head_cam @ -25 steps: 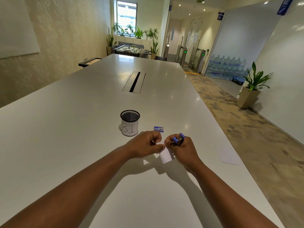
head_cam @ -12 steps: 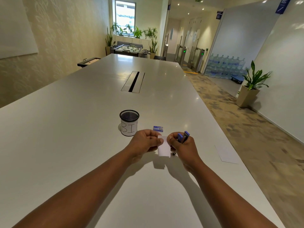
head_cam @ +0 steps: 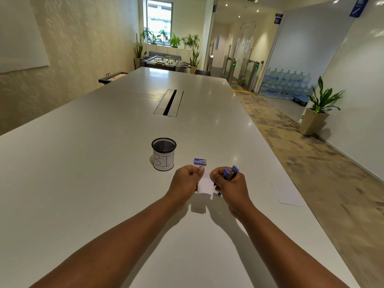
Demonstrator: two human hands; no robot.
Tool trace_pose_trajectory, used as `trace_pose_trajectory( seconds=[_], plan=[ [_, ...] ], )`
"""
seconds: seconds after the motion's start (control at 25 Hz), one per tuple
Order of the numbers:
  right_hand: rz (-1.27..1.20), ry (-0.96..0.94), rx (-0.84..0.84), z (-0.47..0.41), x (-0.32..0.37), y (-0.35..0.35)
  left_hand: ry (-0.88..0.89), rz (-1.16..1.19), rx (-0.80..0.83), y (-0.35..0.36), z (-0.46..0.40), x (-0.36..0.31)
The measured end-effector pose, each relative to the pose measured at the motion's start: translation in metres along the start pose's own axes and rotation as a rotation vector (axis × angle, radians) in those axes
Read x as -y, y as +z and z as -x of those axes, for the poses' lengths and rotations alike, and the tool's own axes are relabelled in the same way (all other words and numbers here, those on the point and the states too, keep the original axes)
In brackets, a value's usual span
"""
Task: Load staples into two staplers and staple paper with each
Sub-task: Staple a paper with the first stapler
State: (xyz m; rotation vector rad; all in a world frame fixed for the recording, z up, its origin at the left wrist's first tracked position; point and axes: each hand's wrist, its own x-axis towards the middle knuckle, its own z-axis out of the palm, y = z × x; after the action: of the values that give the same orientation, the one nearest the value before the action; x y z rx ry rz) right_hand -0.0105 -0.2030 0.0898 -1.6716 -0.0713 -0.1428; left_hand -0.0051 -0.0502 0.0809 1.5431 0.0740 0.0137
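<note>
My left hand (head_cam: pixel 185 182) pinches the top edge of a small folded white paper (head_cam: pixel 205 185), held just above the white table (head_cam: pixel 83 183). My right hand (head_cam: pixel 229 186) grips a small blue stapler (head_cam: pixel 230 173), its blue end sticking up past my fingers, right beside the paper. A small blue staple box (head_cam: pixel 200 162) lies on the table just beyond my hands. A second stapler is not in view.
A black mesh cup labelled BIN (head_cam: pixel 163 154) stands left of the staple box. A white sheet of paper (head_cam: pixel 286 194) lies near the table's right edge. A cable slot (head_cam: pixel 169 102) runs along the table's middle, farther off.
The paper has risen from below my hands to between them, now hanging upright from my left fingers. Both hands lifted a little; the stapler stays in my right hand.
</note>
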Motion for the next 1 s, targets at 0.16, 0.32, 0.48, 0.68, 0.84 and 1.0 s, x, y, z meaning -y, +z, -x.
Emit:
trace_pose_trajectory(
  seconds=[0.16,0.32,0.48,0.68,0.84,1.0],
  plan=[
    [0.004,0.017,-0.020,0.000,0.000,0.002,0.165,-0.312,-0.015,-0.001,0.003,0.001],
    [0.002,-0.004,-0.048,0.000,0.001,0.001,0.093,-0.214,0.124,-0.005,0.002,0.002],
    [-0.025,-0.012,-0.077,-0.001,-0.001,-0.001,0.020,-0.124,0.209,-0.005,0.001,0.002],
    [-0.073,0.040,-0.113,-0.003,-0.006,0.003,0.243,-0.638,0.082,-0.004,0.004,0.013],
    [-0.105,0.065,-0.161,-0.004,-0.011,0.004,0.177,-0.463,0.181,-0.007,0.001,0.016],
    [-0.126,0.093,-0.251,-0.009,-0.010,0.004,0.158,-0.315,0.316,-0.010,0.004,0.020]
  ],
)
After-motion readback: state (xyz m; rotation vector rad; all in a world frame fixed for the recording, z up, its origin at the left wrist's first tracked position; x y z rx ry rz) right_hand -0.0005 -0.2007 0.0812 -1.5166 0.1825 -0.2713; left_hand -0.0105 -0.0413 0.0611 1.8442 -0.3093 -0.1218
